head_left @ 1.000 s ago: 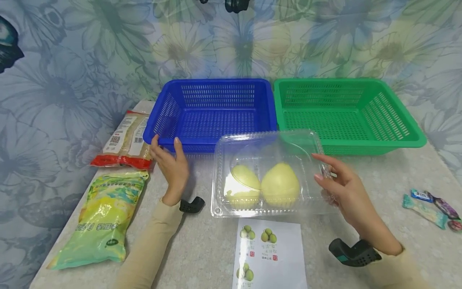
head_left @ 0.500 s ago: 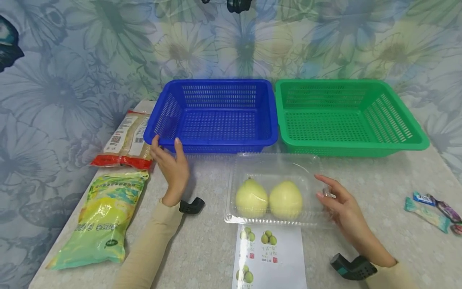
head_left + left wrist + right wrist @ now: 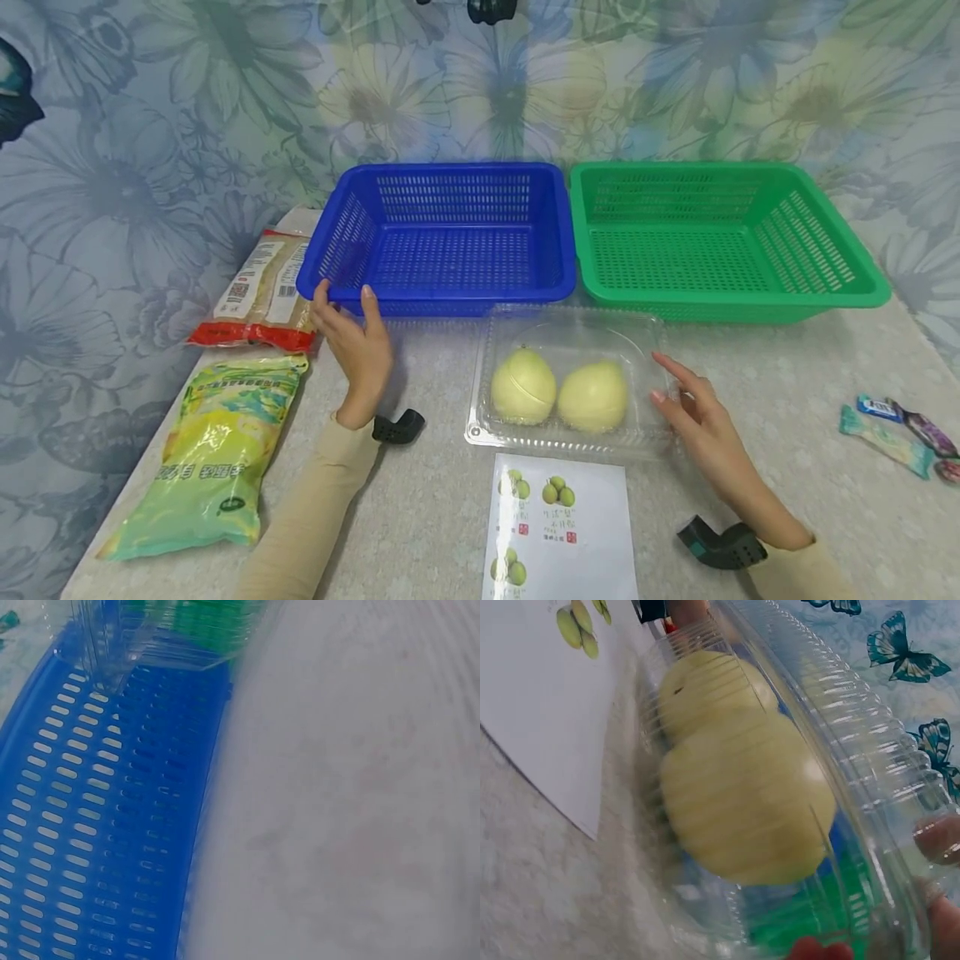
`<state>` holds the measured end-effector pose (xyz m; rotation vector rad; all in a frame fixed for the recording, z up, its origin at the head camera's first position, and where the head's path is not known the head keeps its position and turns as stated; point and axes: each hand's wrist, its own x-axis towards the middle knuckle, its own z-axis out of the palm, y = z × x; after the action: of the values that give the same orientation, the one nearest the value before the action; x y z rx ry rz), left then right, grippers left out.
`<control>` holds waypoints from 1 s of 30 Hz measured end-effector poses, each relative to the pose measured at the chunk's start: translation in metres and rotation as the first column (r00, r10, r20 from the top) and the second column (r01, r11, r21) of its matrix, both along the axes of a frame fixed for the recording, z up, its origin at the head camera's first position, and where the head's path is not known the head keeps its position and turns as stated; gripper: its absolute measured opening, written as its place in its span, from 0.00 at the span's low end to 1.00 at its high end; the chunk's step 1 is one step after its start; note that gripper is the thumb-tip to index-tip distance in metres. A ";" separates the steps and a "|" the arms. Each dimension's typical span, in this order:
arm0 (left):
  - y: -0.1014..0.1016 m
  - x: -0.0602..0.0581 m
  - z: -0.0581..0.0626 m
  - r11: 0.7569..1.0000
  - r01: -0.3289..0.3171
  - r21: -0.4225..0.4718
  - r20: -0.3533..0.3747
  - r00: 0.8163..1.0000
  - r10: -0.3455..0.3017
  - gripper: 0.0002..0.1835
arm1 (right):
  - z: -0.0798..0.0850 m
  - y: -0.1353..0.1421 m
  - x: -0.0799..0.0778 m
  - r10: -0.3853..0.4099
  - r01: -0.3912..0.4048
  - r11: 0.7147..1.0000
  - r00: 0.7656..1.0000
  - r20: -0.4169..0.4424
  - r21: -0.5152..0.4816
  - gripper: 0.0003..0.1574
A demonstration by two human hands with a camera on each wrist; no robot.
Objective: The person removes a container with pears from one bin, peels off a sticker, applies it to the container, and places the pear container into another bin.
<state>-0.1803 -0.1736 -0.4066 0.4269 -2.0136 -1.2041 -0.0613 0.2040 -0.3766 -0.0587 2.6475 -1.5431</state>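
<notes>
A clear plastic clamshell box (image 3: 570, 329) with two yellow pears (image 3: 523, 386) inside lies in front of the baskets. My right hand (image 3: 708, 425) grips its right end; in the right wrist view, fingertips (image 3: 939, 838) show at the box's end, others are seen through the plastic, and the pears (image 3: 746, 795) lie side by side. My left hand (image 3: 356, 350) is at the front left corner of the blue basket (image 3: 442, 298), fingers loosely extended at the rim, nothing held. The left wrist view shows the blue basket's slotted wall (image 3: 75, 810), but not the hand.
A green basket (image 3: 735, 302) stands right of the blue one. At left lie a red-edged grain bag (image 3: 258, 287) and a green-yellow bag (image 3: 213, 458). A printed paper sheet (image 3: 592, 517) lies at the front. Small wrapped snacks (image 3: 888, 442) are at far right.
The right hand has brought the box down and slightly right, away from the blue basket; in the last half second the pears and the box have shifted slightly back. The left hand stays put.
</notes>
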 end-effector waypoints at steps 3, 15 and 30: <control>0.001 0.002 0.002 1.000 0.012 0.025 0.026 1.000 -0.012 0.33 | 0.003 0.003 0.000 0.008 -0.007 0.996 1.000 -0.019 0.084 0.33; 0.000 0.055 0.034 0.923 0.357 0.143 0.273 0.882 -0.384 0.39 | 0.020 0.019 0.024 -0.039 0.056 0.998 0.932 -0.361 0.037 0.20; 0.022 0.157 0.014 0.565 0.803 -0.191 0.584 0.555 -0.593 0.20 | 0.010 -0.018 0.061 0.274 -0.318 0.948 0.790 -0.548 0.016 0.30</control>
<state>-0.0234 -0.1517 -0.3921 -0.4847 -2.9636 -1.0727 -0.0003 0.1861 -0.3665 -1.0207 2.7604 -1.7079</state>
